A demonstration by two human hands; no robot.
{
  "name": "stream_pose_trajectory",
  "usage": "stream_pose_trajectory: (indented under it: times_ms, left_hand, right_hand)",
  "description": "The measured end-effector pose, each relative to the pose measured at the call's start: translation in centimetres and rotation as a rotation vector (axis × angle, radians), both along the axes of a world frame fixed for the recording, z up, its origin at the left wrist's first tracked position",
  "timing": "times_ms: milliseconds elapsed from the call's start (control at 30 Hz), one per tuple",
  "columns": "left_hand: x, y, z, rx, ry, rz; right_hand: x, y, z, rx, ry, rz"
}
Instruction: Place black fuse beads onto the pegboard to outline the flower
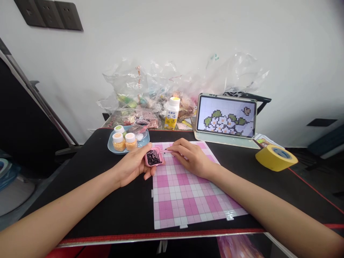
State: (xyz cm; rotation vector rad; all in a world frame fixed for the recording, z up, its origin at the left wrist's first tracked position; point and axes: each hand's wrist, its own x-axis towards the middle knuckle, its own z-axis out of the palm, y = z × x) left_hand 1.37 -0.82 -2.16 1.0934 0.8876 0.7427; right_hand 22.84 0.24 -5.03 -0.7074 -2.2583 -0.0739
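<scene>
In my view from the head camera, a small pink plastic tray (155, 148) contains many black beads (153, 157). The left hand (134, 165) holds this tray between thumb and half-curled fingers, over the edge of a pink-and-white checked board (191, 206). The right hand (192, 157) is nearly closed, and its fingertips pinch a thin pink tool (168, 151), which points at the tray; I cannot tell if they touch. Just beyond the left hand, a light-blue plastic plate (110, 146) carries small clear jars (131, 144), two with orange-yellow contents.
</scene>
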Motion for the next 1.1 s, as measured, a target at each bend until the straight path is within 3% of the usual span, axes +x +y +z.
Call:
stream_pose_trajectory:
  times_ms: [533, 1100]
  left_hand:
    - [-0.2, 0.1, -0.1, 0.009, -0.009, 0.073]
    - [-0.2, 0.0, 0.1, -0.039, -0.009, 0.08]
  right_hand:
    - [0.6, 0.0, 0.8, 0.005, 0.037, -0.122]
    - [1.2, 0.4, 0.3, -0.035, 0.0, -0.245]
